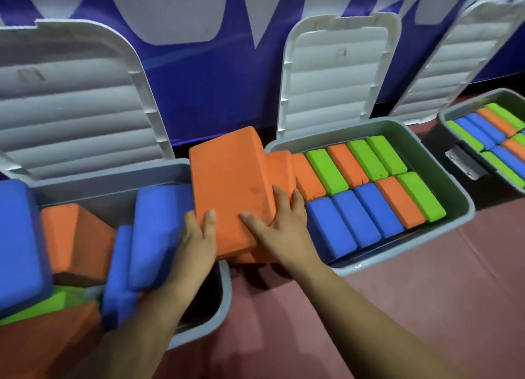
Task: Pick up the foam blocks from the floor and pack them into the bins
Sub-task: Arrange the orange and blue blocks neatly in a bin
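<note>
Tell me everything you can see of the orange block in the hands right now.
The orange block is a rectangular brick with rounded edges, matte and foam-like, a faint dark smudge on its broad face. It is held tilted, broad face up, above the gap between the left bin and the middle bin. The left hand grips its near left corner, thumb on top; the right hand grips its near right edge. A second orange block lies against its underside.

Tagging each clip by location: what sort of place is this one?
Probably an indoor activity or event hall, not certain. A big blue banner with large white letters hangs behind, the floor has a reddish covering, and three grey bins of coloured foam blocks stand along it.
</note>
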